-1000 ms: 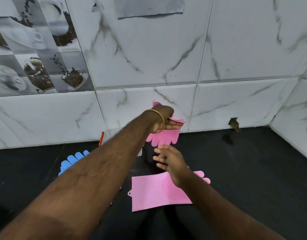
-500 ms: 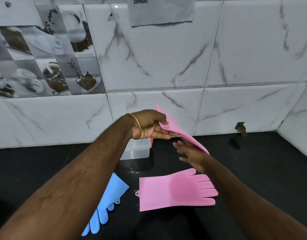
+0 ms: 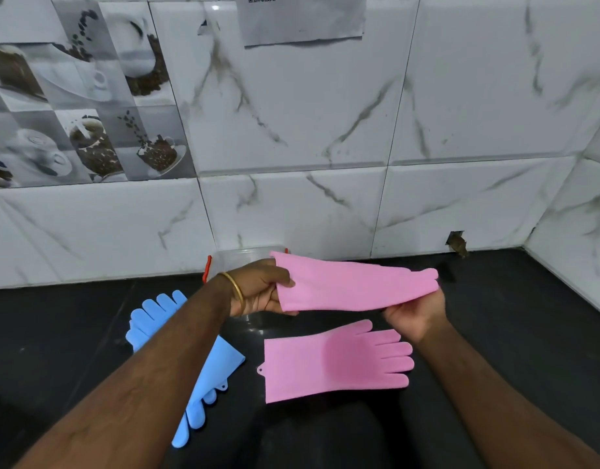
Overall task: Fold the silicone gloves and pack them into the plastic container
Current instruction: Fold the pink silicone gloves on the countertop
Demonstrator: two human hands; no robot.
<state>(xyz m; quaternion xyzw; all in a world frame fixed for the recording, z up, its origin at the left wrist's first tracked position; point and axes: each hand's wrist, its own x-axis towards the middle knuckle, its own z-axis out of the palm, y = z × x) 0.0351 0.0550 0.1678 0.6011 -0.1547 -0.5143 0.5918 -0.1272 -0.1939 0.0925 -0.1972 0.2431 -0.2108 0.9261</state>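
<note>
Pink silicone glove (image 3: 352,284) is hanging stretched above the worktop (image 3: 515,333) — left hand (image 3: 261,289) pinching its cuff, right hand (image 3: 415,313) gripping its fingers; bringing both ends together evenly should be giving a neat fold — container (image 3: 244,258) behind.

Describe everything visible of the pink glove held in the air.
The held pink glove is smooth, matte, soft-looking silicone, stretched out roughly level above the black counter. The left hand grips its open cuff end; the right hand pinches the finger end, so the fingers are bunched. It sags slightly, hangs in front of the clear container and touches nothing else.
</note>
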